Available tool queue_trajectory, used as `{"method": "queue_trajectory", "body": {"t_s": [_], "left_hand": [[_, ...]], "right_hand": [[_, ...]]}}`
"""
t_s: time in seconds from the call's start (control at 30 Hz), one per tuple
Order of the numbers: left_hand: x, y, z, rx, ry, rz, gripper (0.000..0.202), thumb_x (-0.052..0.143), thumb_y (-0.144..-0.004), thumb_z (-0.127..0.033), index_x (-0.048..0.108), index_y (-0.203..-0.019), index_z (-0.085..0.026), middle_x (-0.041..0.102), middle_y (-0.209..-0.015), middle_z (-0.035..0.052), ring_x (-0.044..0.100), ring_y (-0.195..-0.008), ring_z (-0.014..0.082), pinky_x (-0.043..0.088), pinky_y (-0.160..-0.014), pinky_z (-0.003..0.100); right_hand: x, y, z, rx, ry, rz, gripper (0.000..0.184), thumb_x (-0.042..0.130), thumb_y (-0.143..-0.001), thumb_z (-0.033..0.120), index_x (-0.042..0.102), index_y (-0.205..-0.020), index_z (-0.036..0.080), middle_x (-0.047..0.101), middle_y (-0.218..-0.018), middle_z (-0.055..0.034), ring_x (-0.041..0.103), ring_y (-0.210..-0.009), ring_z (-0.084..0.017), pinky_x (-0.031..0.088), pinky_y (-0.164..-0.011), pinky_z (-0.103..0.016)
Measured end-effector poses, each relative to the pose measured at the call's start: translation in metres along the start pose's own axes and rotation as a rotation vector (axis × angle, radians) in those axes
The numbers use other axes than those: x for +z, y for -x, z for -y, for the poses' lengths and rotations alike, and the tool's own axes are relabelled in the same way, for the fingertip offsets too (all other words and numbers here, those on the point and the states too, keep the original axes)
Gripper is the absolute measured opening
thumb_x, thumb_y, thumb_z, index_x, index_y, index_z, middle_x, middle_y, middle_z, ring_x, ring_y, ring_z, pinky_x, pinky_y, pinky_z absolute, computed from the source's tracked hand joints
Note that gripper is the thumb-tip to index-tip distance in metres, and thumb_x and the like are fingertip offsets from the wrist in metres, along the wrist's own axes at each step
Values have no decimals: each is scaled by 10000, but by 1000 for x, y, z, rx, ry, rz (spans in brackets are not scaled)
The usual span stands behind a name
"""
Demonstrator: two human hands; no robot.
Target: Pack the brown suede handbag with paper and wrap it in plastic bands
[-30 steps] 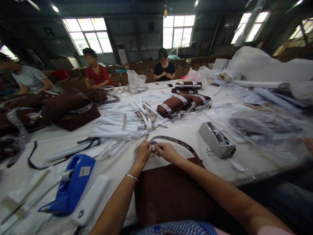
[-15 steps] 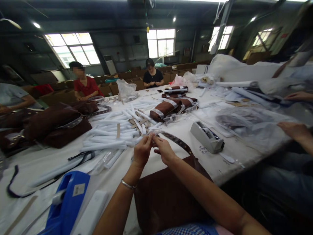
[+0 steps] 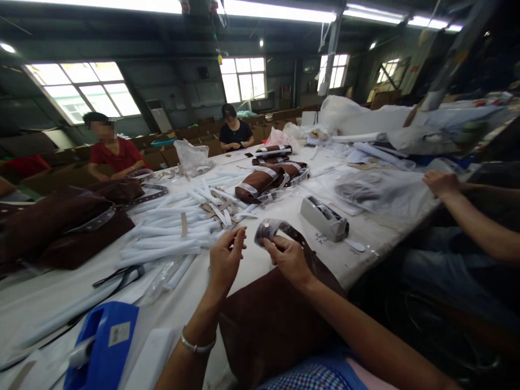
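Cluttered worktable (image 3: 377, 227); strap (image 3: 265, 229) handling seemingly underway.
My right hand (image 3: 290, 260) pinches it, left hand (image 3: 225, 260) looks released; next move wants steadiness.

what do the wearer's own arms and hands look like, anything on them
Both forearms are bare, with no sleeve showing on them. The left hand and right hand have no gloves. A slim silver-coloured bangle circles the left wrist; the right wrist shows nothing worn. No cables or markings are visible on either arm.
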State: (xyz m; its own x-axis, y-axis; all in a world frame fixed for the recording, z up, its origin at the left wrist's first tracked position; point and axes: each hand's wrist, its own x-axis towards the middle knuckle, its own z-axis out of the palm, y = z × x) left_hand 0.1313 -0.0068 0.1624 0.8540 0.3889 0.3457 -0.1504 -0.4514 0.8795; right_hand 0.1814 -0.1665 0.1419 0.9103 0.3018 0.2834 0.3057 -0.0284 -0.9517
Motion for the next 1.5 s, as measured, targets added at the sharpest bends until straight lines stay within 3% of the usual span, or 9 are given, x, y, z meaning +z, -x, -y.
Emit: {"method": "queue_trajectory", "body": {"t_s": [0.17, 0.27, 0.5, 0.63, 0.83, 1.0, 1.2, 1.33, 1.5], "left_hand": [[1, 0, -14, -302, 167, 569, 542, 554, -866, -666, 700, -800, -148, 495, -595, -36, 340, -495, 57, 235, -465, 200], [10, 6, -15, -401, 339, 683, 460, 691, -799, -593, 722, -939, -156, 545, -716, -21, 306, -552, 49, 192, -491, 199], [24, 29, 1, -477, 515, 518, 491, 815, -685, -497, 742, -1012, -138, 531, -641, -38, 275, -513, 40, 185, -480, 205], [24, 42, -2, -347, 359, 435, 439, 774, -745, -483, 759, -1054, -171, 718, -811, 28, 562, -651, 118, 414, -590, 221], [40, 67, -2, -217, 165, 274, 365, 694, -835, -447, 769, -1072, -180, 780, -957, 68, 695, -871, 240, 528, -780, 313], [28, 58, 8, -103, 102, 347, 340, 624, -884, -461, 765, -1103, -242, 767, -1073, 50, 693, -973, 227, 524, -866, 300], [-51, 3, 68, -445, -227, -78, 358, 547, -902, -453, 729, -1068, -193, 714, -1183, 118, 646, -1075, 253, 491, -865, 307], [-82, -7, 119, -737, -204, -8, 337, 675, -807, -470, 695, -684, -157, 725, -750, 136, 684, -872, 297, 496, -744, 338], [-79, 11, 147, -877, 77, 100, 352, 781, -736, -485, 735, -843, -153, 720, -767, 66, 641, -703, 183, 480, -657, 273]], "right_hand": [[-34, 34, 0, -254, 332, 197, 273, 529, -975, 343, 763, -1081, 251, 721, -1150, -63, 673, -1006, -242, 506, -925, -338], [-50, 39, -5, -275, 467, 317, 310, 491, -999, 322, 722, -1195, 257, 681, -1265, -68, 659, -1097, -235, 484, -990, -319], [-63, 46, -6, -155, 298, 265, 303, 588, -924, 274, 722, -1196, 262, 703, -1223, -55, 647, -1121, -248, 479, -1025, -365], [-57, 52, -2, 121, 43, 198, 408, 657, -893, 430, 695, -1246, 228, 741, -885, -27, 659, -773, -200, 521, -749, -310], [-42, 54, -14, 391, -336, 182, 376, 752, -794, 526, 768, -876, 160, 590, -639, 17, 463, -570, -100, 321, -531, -229], [-39, 51, -24, 346, -250, 134, 377, 769, -799, 504, 703, -672, 156, 600, -646, 3, 479, -614, -112, 344, -577, -245], [-40, 37, -37, 400, -211, 147, 415, 761, -792, 551, 689, -670, 161, 574, -559, 6, 393, -520, -99, 284, -510, -258], [-39, 36, -50, 433, -224, 237, 407, 755, -803, 548, 709, -719, 152, 618, -599, -15, 415, -525, -98, 303, -524, -254], [-37, 32, -64, 488, -226, 232, 398, 773, -779, 550, 714, -748, 157, 590, -591, 3, 405, -531, -98, 292, -520, -249]]}}
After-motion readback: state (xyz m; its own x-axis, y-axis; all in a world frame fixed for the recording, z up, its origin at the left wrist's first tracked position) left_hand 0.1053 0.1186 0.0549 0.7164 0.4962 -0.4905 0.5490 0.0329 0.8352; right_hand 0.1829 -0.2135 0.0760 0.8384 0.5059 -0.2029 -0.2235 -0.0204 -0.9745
